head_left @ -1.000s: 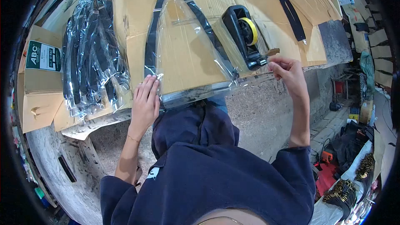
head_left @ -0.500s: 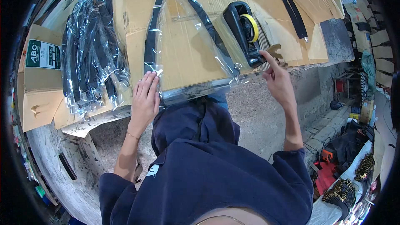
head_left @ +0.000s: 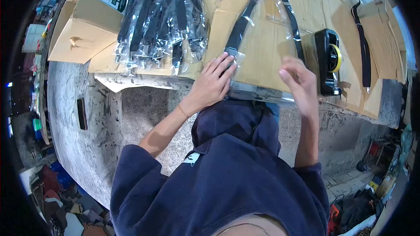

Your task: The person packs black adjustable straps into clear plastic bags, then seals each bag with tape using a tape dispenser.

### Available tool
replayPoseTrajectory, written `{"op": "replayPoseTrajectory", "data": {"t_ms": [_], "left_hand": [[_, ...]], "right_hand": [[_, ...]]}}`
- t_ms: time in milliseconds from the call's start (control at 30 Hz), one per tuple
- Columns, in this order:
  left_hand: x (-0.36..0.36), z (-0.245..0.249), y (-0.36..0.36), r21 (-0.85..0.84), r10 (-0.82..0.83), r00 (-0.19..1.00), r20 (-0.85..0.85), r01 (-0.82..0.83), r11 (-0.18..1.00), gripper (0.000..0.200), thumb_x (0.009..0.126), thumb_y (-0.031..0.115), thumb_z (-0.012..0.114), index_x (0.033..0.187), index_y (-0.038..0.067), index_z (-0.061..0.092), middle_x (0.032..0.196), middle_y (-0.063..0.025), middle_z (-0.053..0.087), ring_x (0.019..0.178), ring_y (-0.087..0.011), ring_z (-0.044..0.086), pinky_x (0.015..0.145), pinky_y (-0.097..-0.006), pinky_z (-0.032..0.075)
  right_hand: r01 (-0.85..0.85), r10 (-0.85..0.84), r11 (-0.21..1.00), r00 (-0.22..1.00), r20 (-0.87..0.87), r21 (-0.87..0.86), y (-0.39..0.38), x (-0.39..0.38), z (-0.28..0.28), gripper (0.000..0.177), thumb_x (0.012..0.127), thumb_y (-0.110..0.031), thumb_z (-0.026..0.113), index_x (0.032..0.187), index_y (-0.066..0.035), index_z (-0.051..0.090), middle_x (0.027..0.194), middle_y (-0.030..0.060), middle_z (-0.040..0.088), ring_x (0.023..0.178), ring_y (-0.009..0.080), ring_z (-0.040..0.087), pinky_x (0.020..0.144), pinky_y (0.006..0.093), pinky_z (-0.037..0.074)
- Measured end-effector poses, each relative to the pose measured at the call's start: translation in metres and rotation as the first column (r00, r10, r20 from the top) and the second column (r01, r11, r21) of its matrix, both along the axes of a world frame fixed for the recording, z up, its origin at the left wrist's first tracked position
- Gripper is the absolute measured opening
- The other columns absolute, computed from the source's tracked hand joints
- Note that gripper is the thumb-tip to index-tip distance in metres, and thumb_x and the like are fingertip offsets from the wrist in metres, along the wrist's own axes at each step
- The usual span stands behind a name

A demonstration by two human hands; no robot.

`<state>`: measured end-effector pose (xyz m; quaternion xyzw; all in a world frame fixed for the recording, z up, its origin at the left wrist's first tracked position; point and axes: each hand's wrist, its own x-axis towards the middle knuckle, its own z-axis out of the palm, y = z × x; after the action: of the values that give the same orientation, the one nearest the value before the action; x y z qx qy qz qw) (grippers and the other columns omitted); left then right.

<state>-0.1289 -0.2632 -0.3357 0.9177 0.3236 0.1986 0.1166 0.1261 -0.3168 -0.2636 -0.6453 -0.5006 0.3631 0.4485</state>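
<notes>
Black, elastic-looking webbing in a forked shape makes up the flat strap set (head_left: 239,28) before us, slipped inside a clear, glossy plastic sleeve (head_left: 266,43) and laid on the tan cardboard sheet (head_left: 217,22) that covers the counter (head_left: 390,102). Its two legs spread toward our side, and the sleeve's near end reaches the counter's edge. We judge it light and limp: the webbing should bend freely without harm, while the thin film looks slippery and liable to crease or tear. We would hold it through the film at a strap end, where the webbing gives some body, rather than by the loose plastic between the legs.

Our left hand (head_left: 214,78) lies flattened, fingers extended, on the lower end of the left leg. Our right hand (head_left: 301,83) is curled near the right leg's end, thumb toward the fingers; it is blurred, and we cannot tell whether it pinches anything.

As for containers, more clear sleeves full of black straps form a shiny heap (head_left: 164,17) to the left. Beyond it stands a tan cardboard box (head_left: 94,8) with a green-and-white label; its contents are hidden from us. Right of our right hand, a black plastic tape dispenser (head_left: 323,57) carries a yellow-ringed roll (head_left: 337,59).
</notes>
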Motion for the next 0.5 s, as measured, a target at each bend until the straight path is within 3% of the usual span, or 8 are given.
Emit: {"op": "replayPoseTrajectory", "data": {"t_ms": [100, 167, 200, 333, 500], "left_hand": [[-0.001, -0.003, 0.001, 0.011, -0.003, 1.000, 0.027, 0.002, 1.000, 0.043, 0.086, 0.011, 0.055, 0.127, 0.000, 0.051, 0.139, -0.0171, 0.044, 0.134, -0.0350, 0.037, 0.109, -0.0466, 0.032], [-0.002, -0.002, 0.001, 0.014, 0.004, 1.000, 0.020, -0.004, 1.000, 0.042, 0.087, 0.012, 0.055, 0.127, 0.000, 0.052, 0.138, -0.0171, 0.045, 0.134, -0.0350, 0.038, 0.108, -0.0466, 0.033], [-0.002, -0.002, 0.000, 0.012, 0.002, 1.000, 0.026, -0.003, 1.000, 0.042, 0.087, 0.012, 0.055, 0.126, 0.000, 0.052, 0.138, -0.0171, 0.045, 0.134, -0.0349, 0.038, 0.108, -0.0466, 0.034], [-0.003, -0.007, 0.001, 0.010, 0.008, 0.998, 0.056, -0.009, 1.000, 0.041, 0.086, 0.013, 0.055, 0.125, 0.001, 0.053, 0.137, -0.0171, 0.046, 0.133, -0.0342, 0.038, 0.108, -0.0464, 0.034], [-0.004, -0.009, 0.001, 0.017, 0.011, 0.998, 0.061, -0.012, 1.000, 0.042, 0.085, 0.013, 0.056, 0.125, 0.001, 0.053, 0.137, -0.0173, 0.046, 0.133, -0.0337, 0.038, 0.107, -0.0457, 0.034]], "right_hand": [[-0.132, 0.128, 0.985, 0.991, 0.040, 0.110, 0.036, -0.019, -0.016, 0.017, 0.087, -0.013, 0.067, 0.095, 0.002, 0.068, 0.081, 0.0007, 0.062, 0.060, 0.0071, 0.048, 0.057, 0.0227, 0.042], [-0.230, 0.098, 0.944, 0.880, -0.465, -0.236, 0.056, -0.032, -0.014, 0.018, 0.088, -0.015, 0.068, 0.095, 0.002, 0.068, 0.079, -0.0018, 0.059, 0.057, 0.0036, 0.040, 0.050, 0.0214, 0.033], [-0.265, 0.115, 0.930, 0.869, -0.481, -0.256, 0.064, -0.036, -0.018, 0.017, 0.088, -0.017, 0.067, 0.093, 0.000, 0.069, 0.075, -0.0032, 0.057, 0.058, 0.0013, 0.039, 0.048, 0.0202, 0.029], [-0.372, 0.222, 0.858, 0.891, -0.397, -0.354, 0.093, -0.044, -0.038, 0.021, 0.086, -0.023, 0.069, 0.091, -0.003, 0.071, 0.071, -0.0040, 0.056, 0.058, 0.0031, 0.041, 0.048, 0.0212, 0.030], [-0.285, 0.232, 0.853, 0.957, -0.173, -0.436, 0.106, -0.051, -0.055, 0.030, 0.082, -0.030, 0.071, 0.093, -0.002, 0.072, 0.071, -0.0015, 0.059, 0.062, 0.0071, 0.048, 0.050, 0.0246, 0.035]]}}
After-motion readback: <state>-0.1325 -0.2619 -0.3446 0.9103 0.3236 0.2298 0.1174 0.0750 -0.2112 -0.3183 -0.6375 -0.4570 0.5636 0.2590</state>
